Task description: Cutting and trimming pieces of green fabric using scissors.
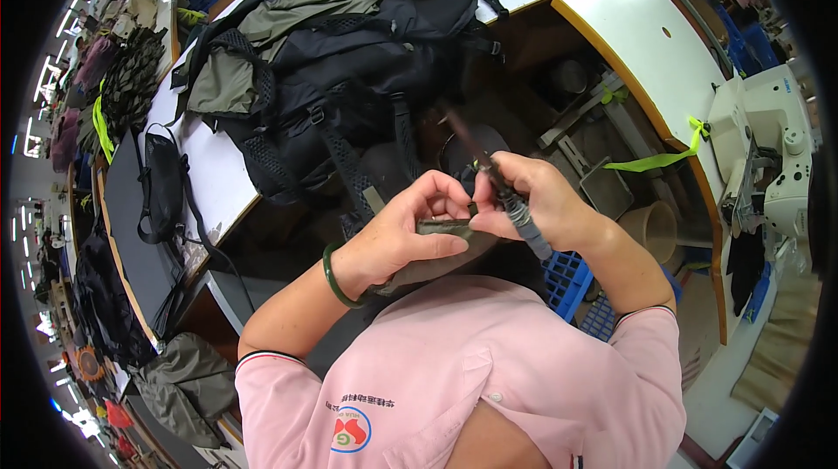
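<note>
My left hand [419, 229] is closed on the edge of an olive-green fabric piece [458, 228], held just in front of my chest. A small dark-green tab [472, 208] stands up at that edge, between the two hands. My right hand [543, 198] is closed round a long dark tool [476, 148] with a thin, pointed far end and a grey tape-wrapped near end. Its kind I cannot make out. The right thumb and fingertips also meet at the fabric beside the tab. Part of the fabric is hidden behind the left hand and wrist.
Black and olive backpacks [349, 58] are heaped on the white table [218, 172] ahead, straps hanging over its edge. At the right, a white sewing machine [777, 137] stands by a curved white tabletop [628, 41]. A blue crate [566, 281] sits below my right forearm.
</note>
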Action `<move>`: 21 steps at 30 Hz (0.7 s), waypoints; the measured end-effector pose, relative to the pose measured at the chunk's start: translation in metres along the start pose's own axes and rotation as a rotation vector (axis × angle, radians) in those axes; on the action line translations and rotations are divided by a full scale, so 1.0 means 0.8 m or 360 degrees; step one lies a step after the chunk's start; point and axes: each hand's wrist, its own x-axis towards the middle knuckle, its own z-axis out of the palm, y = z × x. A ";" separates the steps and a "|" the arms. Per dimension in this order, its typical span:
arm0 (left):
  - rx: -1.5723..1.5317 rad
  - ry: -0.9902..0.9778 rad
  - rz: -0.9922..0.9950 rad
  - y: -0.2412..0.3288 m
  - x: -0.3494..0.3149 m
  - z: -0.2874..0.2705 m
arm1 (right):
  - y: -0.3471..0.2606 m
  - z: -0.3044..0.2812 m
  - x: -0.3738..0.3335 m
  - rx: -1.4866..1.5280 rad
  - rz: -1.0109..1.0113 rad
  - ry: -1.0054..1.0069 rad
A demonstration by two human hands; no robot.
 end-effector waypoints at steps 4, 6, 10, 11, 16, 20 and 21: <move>0.0209 0.0163 0.0024 0.001 -0.018 -0.019 | 0.012 -0.002 0.000 0.0187 0.0142 0.0142; 0.0000 0.0213 -0.0086 0.001 -0.019 -0.022 | 0.016 0.000 0.000 0.0251 0.0143 0.0248; -0.0114 0.0202 -0.0091 -0.004 -0.022 -0.023 | 0.022 -0.009 -0.001 0.0291 0.0132 0.0426; -0.0109 0.0261 -0.0091 -0.003 -0.021 -0.021 | 0.021 -0.012 -0.003 0.0139 0.0066 0.0486; 0.0012 0.0408 0.0252 -0.018 -0.019 -0.020 | 0.029 -0.021 -0.014 -0.0059 -0.0085 0.0483; 0.1560 0.0449 0.1201 -0.018 -0.023 -0.025 | 0.019 -0.029 -0.029 -0.0349 -0.0037 0.0093; 0.1784 0.0347 0.1359 -0.017 -0.024 -0.026 | 0.016 -0.029 -0.030 -0.0347 -0.0034 0.0094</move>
